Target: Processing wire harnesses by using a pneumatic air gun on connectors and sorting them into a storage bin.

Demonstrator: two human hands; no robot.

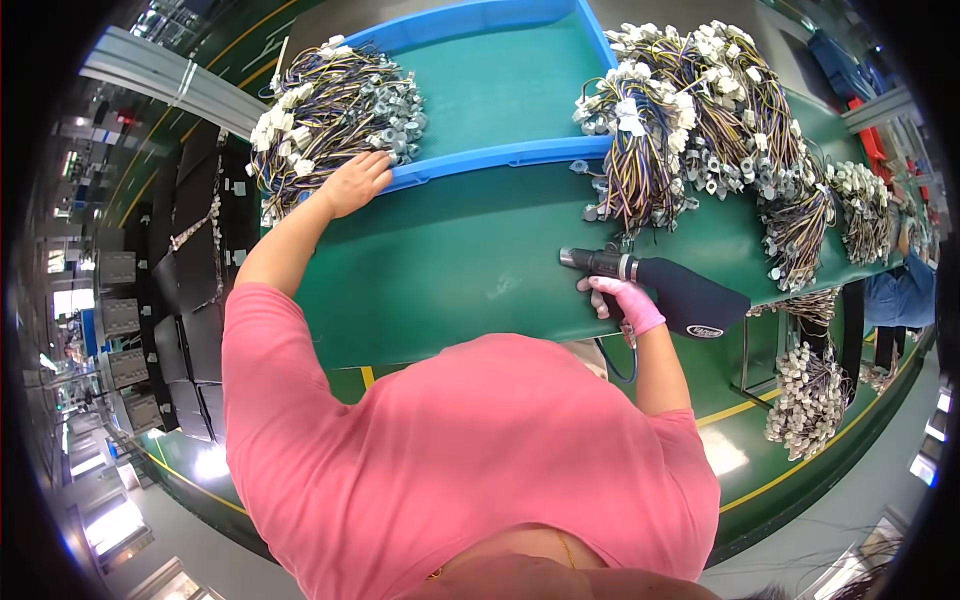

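My left hand is bare and reaches out at the near left corner of a shallow blue tray. Its fingers lie extended over the tray's rim, against a heap of wire harnesses with white connectors and grey ends; whether it grips any of them is hard to see. A pink glove covers my right hand, which is wrapped round the handle of a handheld air vacuum gun. The gun's metal nozzle points left over the green table, and a dark cloth bag hangs off its back end.
Several more harness bundles lie right of the tray on the green tabletop. Others hang below the table's right side. A blue hose runs down from the gun. A person in blue works at the far right.
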